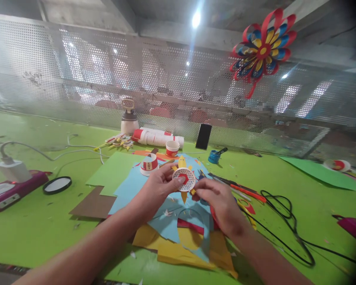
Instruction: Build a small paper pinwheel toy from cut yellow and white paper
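A small paper turtle is held up over the blue paper, its round white shell dotted and marked with a red shape, its head, legs and tail yellow. My left hand grips the shell from the left, thumb across its face. At the turtle's lower right leg, the fingers of my right hand are pinched together; their tips are partly hidden. Below lie stacked sheets: blue paper, yellow paper and brown paper. Cut paper cups, one of them an upturned cup, stand just behind my left hand.
Right of my hands lie an orange-handled tool, yellow scissors and a black cable. Behind are a blue jar, a phone, stacked paper cups and a spray bottle. A purple power strip sits left.
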Demonstrator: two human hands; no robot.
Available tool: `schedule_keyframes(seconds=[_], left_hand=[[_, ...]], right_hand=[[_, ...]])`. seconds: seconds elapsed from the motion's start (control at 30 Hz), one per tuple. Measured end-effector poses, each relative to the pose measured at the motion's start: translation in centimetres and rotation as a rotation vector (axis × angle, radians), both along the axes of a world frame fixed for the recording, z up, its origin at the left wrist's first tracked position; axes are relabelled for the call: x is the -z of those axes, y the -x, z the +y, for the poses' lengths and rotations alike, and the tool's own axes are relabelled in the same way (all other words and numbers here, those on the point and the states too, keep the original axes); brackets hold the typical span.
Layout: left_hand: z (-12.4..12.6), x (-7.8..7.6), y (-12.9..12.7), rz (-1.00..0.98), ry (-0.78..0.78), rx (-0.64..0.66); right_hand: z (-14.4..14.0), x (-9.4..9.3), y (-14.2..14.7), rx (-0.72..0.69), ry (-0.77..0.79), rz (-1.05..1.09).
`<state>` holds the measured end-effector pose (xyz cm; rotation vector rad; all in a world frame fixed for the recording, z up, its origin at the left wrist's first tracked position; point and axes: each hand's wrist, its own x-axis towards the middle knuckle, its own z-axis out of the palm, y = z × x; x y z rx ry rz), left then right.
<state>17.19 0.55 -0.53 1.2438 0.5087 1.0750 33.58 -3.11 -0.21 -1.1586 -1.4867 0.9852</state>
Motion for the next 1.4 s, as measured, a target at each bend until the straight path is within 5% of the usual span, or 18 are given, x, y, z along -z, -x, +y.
schedule_keyframes(seconds=[0.1, 0.3, 0.43, 0.8, 1.4], left_hand=[[-0.1, 0.0, -0.1, 0.064, 0.024, 0.008], [-0.7, 0.4, -0.4, 0.173, 0.068, 0.166], [-0.8, 0.4, -0.6, 0.235, 0.091, 0.205], [-0.7, 0.5, -0.3, 0.313, -0.060, 0.251], [-0.4, 0.9, -0.1, 0.277, -0.024, 0.277]], right_hand=[[0.6, -0.7, -1.1, 0.099, -0.051, 0.109], [0.9, -1.1, -1.3, -0.048, 0.099, 0.264], [0.7, -1.1, -1.3, -0.008, 0.119, 0.286], [0.5, -1.4, -1.4, 0.052, 0.007, 0.125], [0.6, -1.1, -1.5, 0.026, 0.025, 0.048]])
